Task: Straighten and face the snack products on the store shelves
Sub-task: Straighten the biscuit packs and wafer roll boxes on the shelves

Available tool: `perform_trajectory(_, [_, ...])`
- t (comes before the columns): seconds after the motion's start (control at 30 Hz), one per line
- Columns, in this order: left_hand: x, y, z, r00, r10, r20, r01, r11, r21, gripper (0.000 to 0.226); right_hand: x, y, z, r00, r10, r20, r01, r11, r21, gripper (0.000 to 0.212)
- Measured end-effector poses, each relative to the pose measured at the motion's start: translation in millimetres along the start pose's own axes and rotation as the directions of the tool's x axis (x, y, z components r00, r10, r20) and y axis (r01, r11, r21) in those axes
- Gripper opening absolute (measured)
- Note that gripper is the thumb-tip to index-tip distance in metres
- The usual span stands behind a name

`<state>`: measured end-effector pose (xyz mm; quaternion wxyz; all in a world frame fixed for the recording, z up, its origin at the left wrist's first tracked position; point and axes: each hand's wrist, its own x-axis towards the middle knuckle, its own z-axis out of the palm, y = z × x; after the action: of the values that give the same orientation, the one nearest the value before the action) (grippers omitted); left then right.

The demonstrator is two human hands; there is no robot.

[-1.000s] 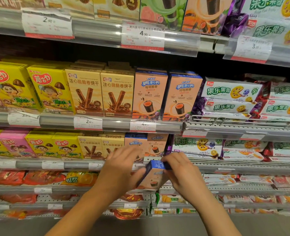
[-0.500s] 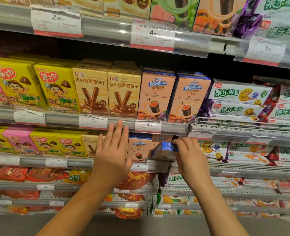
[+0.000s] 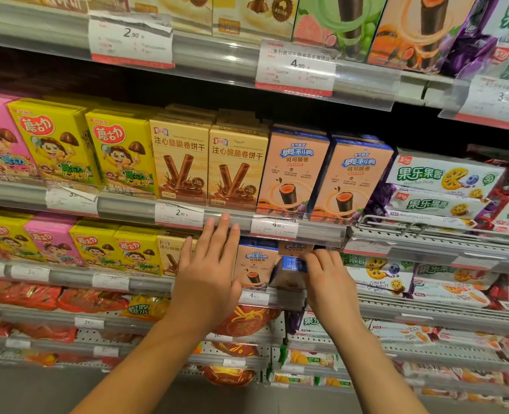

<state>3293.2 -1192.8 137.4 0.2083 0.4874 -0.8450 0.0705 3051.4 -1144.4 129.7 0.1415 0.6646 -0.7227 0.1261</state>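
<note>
On the second shelf down, a tilted peach-and-blue wafer-roll box [image 3: 290, 271] is pinched at its blue top edge by the right hand [image 3: 326, 282], the left hand [image 3: 208, 273] is held flat with fingers straight, and the carton is judged light, stiff and easily dented, best taken by its side panels.

Peach-and-blue wafer roll box [image 3: 289, 271] sits tilted at the front of the third shelf, blue top edge leaning out and turned off-square, pinched at the top by the right hand [image 3: 329, 282]. Just left, touching it, a matching peach box [image 3: 254, 265] stands upright facing forward, with the left hand [image 3: 208, 271] flat over the shelf front beside it, fingers straight. Shelf above: two same peach boxes [image 3: 321, 177] upright, faced, side by side, next to two tan wafer stick boxes [image 3: 208, 164].
</note>
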Motion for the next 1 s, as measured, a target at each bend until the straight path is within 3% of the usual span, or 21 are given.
perform_trajectory(0.43, [0.1, 2.4, 0.3, 1.0, -0.007, 0.002, 0.007, 1.0, -0.017, 0.093, 8.4, -1.7, 9.9, 1.0, 0.012, 0.006, -0.012, 1.0, 0.016, 0.055])
perform_trajectory(0.63, [0.9, 3.2, -0.2, 1.0, -0.016, 0.012, 0.017, 1.0, -0.014, 0.094, 6.5, -2.9, 13.8, 1.0, 0.003, 0.029, -0.002, 1.0, -0.029, 0.063])
perform_trajectory(1.0, [-0.4, 4.3, 4.3, 0.999, -0.003, -0.043, 0.003, 1.0, 0.01, 0.101, 1.7, -2.1, 10.2, 0.999, -0.014, 0.036, 0.012, 0.999, 0.048, 0.049])
